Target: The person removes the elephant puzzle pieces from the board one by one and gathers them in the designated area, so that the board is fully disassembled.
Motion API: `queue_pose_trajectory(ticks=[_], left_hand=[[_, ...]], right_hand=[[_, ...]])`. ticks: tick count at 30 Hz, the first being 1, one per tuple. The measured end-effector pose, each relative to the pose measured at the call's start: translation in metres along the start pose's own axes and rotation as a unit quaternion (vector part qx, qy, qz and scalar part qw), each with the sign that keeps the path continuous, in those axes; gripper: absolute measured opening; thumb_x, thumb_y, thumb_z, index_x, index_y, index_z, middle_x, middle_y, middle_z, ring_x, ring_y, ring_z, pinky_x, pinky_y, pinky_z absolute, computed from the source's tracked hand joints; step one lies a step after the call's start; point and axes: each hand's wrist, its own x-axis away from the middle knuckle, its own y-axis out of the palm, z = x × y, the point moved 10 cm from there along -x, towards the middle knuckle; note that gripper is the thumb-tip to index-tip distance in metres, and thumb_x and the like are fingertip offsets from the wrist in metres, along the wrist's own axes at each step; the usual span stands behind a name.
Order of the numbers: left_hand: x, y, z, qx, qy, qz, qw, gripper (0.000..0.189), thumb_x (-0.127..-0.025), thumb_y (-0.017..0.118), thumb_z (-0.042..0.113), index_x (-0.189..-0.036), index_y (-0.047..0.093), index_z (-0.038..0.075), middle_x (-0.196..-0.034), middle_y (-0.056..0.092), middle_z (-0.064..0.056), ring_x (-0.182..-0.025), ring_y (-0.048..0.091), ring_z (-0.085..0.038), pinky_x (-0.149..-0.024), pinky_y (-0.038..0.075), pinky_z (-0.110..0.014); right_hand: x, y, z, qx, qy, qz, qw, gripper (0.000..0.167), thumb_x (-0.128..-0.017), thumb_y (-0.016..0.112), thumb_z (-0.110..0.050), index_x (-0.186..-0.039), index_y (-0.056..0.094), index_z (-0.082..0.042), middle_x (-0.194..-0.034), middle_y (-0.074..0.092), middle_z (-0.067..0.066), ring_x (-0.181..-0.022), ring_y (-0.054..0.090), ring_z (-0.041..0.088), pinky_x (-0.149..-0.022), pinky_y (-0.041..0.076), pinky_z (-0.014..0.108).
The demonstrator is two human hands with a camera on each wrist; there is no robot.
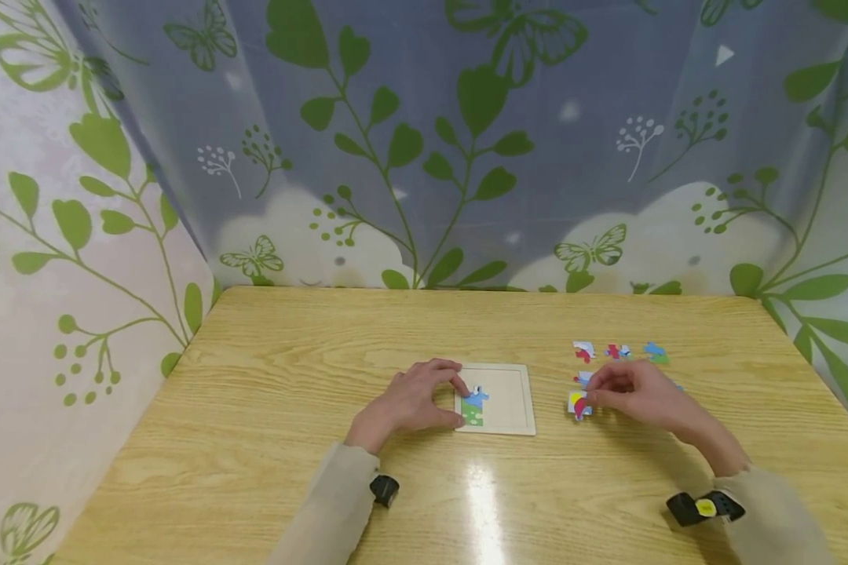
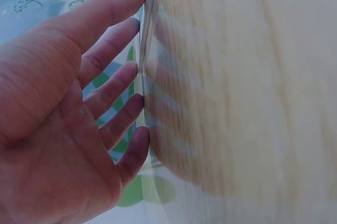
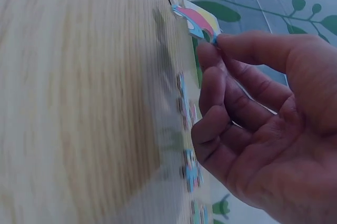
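Note:
A square, pale wooden puzzle board [image 1: 512,399] with a raised rim lies on the table. Joined pieces with blue and green print [image 1: 473,413] fill part of its left side. My left hand [image 1: 415,399] rests at the board's left edge, thumb near the lower corner and fingers spread over the upper left. Between thumb and index finger, my right hand [image 1: 643,399] pinches a puzzle piece [image 3: 199,21] printed yellow, red and blue. That piece is to the right of the board, raised off the table in the right wrist view.
Several loose puzzle pieces lie right of the board, among them a white and red one [image 1: 583,350], a red one [image 1: 615,351] and a blue and green one [image 1: 655,352]. Others are partly hidden by my right hand. A leaf-patterned curtain [image 1: 424,157] hangs behind the wooden table [image 1: 290,337].

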Motion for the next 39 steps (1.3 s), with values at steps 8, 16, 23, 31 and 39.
queue_pose_trajectory(ticks=[8, 16, 23, 31, 39], left_hand=[[0.000, 0.001, -0.001, -0.001, -0.003, 0.000, 1.0000, 0.027, -0.089, 0.079, 0.033, -0.114, 0.069, 0.027, -0.160, 0.044, 0.003, -0.150, 0.035, -0.032, -0.116, 0.026, -0.063], [0.000, 0.000, -0.002, 0.001, -0.001, 0.003, 1.0000, 0.027, -0.089, 0.079, 0.033, -0.114, 0.069, 0.028, -0.160, 0.044, 0.003, -0.150, 0.035, -0.032, -0.117, 0.025, -0.063], [-0.001, 0.001, -0.002, -0.001, -0.003, 0.003, 1.0000, 0.028, -0.088, 0.079, 0.033, -0.114, 0.069, 0.028, -0.160, 0.044, 0.003, -0.151, 0.035, -0.033, -0.117, 0.024, -0.066], [0.000, 0.000, 0.000, 0.005, -0.003, 0.003, 1.0000, 0.027, -0.088, 0.079, 0.031, -0.114, 0.069, 0.026, -0.160, 0.044, 0.003, -0.150, 0.035, -0.034, -0.117, 0.023, -0.066], [0.000, -0.001, -0.002, 0.002, -0.010, 0.006, 0.9999, 0.034, -0.087, 0.081, 0.031, -0.117, 0.068, 0.027, -0.160, 0.044, 0.005, -0.150, 0.035, -0.033, -0.119, 0.021, -0.066]], right_hand=[[0.004, -0.002, 0.010, -0.005, 0.003, -0.027, 0.9996, 0.018, -0.098, 0.068, -0.020, -0.106, 0.069, -0.004, -0.092, 0.071, 0.006, -0.076, 0.062, 0.010, -0.066, 0.050, 0.026], [0.005, -0.004, 0.017, -0.004, 0.002, -0.039, 0.9992, 0.020, -0.100, 0.067, -0.018, -0.110, 0.069, -0.001, -0.096, 0.072, 0.009, -0.077, 0.063, 0.006, -0.066, 0.051, 0.026], [0.004, -0.005, 0.022, -0.002, 0.009, -0.040, 0.9992, 0.021, -0.101, 0.065, -0.019, -0.111, 0.070, -0.001, -0.098, 0.073, 0.009, -0.076, 0.060, 0.005, -0.065, 0.047, 0.024], [0.006, -0.008, 0.024, 0.001, 0.008, -0.026, 0.9996, 0.021, -0.101, 0.065, -0.019, -0.113, 0.070, -0.002, -0.100, 0.073, 0.009, -0.074, 0.059, 0.007, -0.064, 0.048, 0.025], [0.005, -0.006, 0.009, 0.025, -0.019, 0.000, 0.9995, 0.016, -0.100, 0.066, -0.017, -0.109, 0.071, -0.005, -0.098, 0.073, 0.007, -0.076, 0.061, 0.005, -0.064, 0.048, 0.024]])
